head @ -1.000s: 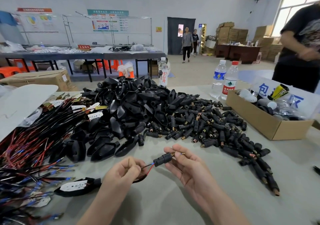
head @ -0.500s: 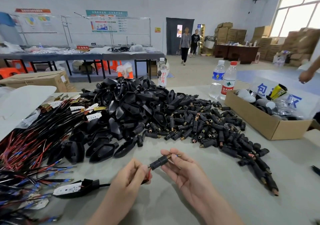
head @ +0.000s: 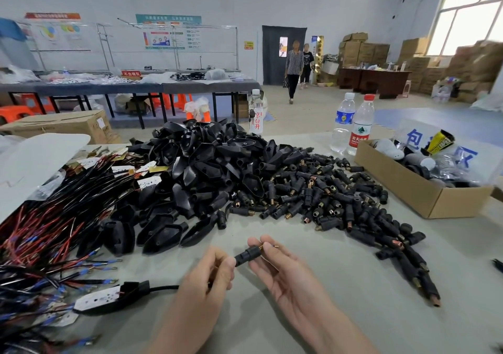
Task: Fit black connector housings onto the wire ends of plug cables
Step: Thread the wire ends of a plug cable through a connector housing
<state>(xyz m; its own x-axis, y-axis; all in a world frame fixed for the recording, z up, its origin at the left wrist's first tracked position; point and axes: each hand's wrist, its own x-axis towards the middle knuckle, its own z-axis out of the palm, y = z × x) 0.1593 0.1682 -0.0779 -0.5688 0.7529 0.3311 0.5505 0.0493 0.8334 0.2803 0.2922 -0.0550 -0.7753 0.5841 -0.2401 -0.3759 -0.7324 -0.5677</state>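
Single wide-angle view from head height, facing forward and downward over the tabletop (head: pixel 340 293). Set close on the near side of the heap of black connector housings (head: pixel 326 201), centred at mid-frame; workshop hall receding far beyond the heap.

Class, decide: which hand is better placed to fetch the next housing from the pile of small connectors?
Right, probably: the right hand, holding the housing, lies nearer the connector pile; the left hand pinches the cable.
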